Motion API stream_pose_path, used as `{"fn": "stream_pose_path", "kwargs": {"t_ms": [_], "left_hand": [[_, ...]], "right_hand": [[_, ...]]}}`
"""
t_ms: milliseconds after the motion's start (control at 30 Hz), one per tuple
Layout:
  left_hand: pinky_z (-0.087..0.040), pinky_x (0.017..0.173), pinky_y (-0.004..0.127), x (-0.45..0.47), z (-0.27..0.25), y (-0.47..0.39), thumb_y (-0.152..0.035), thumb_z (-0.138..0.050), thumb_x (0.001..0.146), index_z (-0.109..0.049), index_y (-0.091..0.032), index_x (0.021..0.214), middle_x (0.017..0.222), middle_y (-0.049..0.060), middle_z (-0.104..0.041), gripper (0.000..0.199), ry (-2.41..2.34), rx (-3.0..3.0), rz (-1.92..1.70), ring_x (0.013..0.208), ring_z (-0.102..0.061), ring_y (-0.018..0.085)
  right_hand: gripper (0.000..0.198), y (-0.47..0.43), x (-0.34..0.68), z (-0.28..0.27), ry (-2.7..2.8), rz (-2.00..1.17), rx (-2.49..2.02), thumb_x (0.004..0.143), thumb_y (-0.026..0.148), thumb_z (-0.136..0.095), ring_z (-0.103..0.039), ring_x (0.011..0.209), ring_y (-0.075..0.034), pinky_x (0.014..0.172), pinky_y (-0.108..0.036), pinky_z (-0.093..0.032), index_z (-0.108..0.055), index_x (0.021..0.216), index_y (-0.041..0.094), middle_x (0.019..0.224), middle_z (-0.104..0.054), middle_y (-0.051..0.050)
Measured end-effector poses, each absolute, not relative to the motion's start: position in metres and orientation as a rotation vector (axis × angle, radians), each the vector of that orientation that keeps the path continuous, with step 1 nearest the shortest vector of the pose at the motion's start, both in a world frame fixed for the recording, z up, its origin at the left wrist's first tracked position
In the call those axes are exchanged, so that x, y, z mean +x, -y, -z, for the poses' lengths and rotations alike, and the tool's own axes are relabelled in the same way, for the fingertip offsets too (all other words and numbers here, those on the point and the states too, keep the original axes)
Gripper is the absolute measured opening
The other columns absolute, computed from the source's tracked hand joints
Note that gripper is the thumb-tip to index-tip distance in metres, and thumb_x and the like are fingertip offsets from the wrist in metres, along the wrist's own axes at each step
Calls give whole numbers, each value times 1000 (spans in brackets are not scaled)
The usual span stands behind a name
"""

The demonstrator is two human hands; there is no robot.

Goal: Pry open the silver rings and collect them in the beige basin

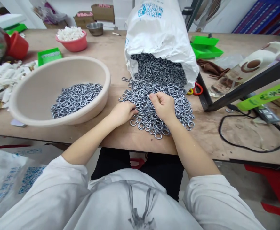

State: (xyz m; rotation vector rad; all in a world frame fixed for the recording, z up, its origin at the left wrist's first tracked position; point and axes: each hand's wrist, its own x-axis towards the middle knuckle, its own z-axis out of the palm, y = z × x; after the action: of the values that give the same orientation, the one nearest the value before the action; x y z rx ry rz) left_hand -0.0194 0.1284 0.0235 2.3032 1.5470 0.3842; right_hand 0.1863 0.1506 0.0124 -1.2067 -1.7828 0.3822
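centre frame: shiny grey metal rings [142,99] lie beneath curled right hand [164,106], half-curled left hand [123,112] at their left edge; any hold unclear.

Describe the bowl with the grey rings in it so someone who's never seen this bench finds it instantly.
Start at the brown table and its big white sack spilling grey rings. To the sack's left, near the left hand, sits a wide beige basin. It dwarfs the pinkish-red bowl beyond it, and holds grey rings, not white pieces.
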Motion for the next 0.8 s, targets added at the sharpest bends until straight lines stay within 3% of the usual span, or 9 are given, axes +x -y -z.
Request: {"fn": "stream_pose_path", "kwargs": {"t_ms": [167,300,433,667,767,800], "left_hand": [[-40,66,25,-12,-24,-133,-33,-67,85,-65,-18,65,64,1,-56,26,-1325,1823,-911,65,-51,14],[-39,56,21,-4,-14,-132,-47,-74,78,-67,-15,74,60,-2,-57,33,-1027,1284,-1080,55,-48,8],[-45,56,19,-3,-8,-130,-50,-83,70,-67,-14,78,63,-2,-61,39,-897,1074,-1086,55,-53,7],[-47,55,18,-3,-7,-128,-27,-72,85,-64,-12,81,66,-1,-64,17,-954,1063,-1050,54,-57,5],[-47,55,19,-2,-6,-128,-14,-65,87,-62,-12,89,68,-2,-65,4,-1039,1061,-998,51,-57,5],[-46,54,19,-2,-5,-128,-12,-64,86,-61,-12,94,66,-3,-64,9,-1070,1089,-997,50,-57,6]], "right_hand": [[57,-150,184,-12,1838,-501,-1243,92,70,-45,-41,56,-14,58,-31,-27,-49,62,22,56,-45,2],[52,-145,177,-13,1890,-691,-1219,82,71,-61,-50,64,-15,62,-29,-34,-66,83,20,71,-62,-1],[48,-140,170,-14,1841,-799,-1246,79,66,-67,-48,63,-14,61,-28,-34,-66,79,18,69,-62,0],[39,-139,169,-13,1813,-807,-1322,79,56,-68,-41,57,-12,57,-28,-29,-64,72,18,60,-54,3],[29,-139,171,-13,1808,-731,-1381,80,46,-67,-40,56,-12,57,-29,-28,-63,70,18,57,-51,3],[27,-139,172,-13,1797,-716,-1395,80,44,-66,-40,56,-12,57,-29,-28,-63,70,18,57,-50,3]]}}
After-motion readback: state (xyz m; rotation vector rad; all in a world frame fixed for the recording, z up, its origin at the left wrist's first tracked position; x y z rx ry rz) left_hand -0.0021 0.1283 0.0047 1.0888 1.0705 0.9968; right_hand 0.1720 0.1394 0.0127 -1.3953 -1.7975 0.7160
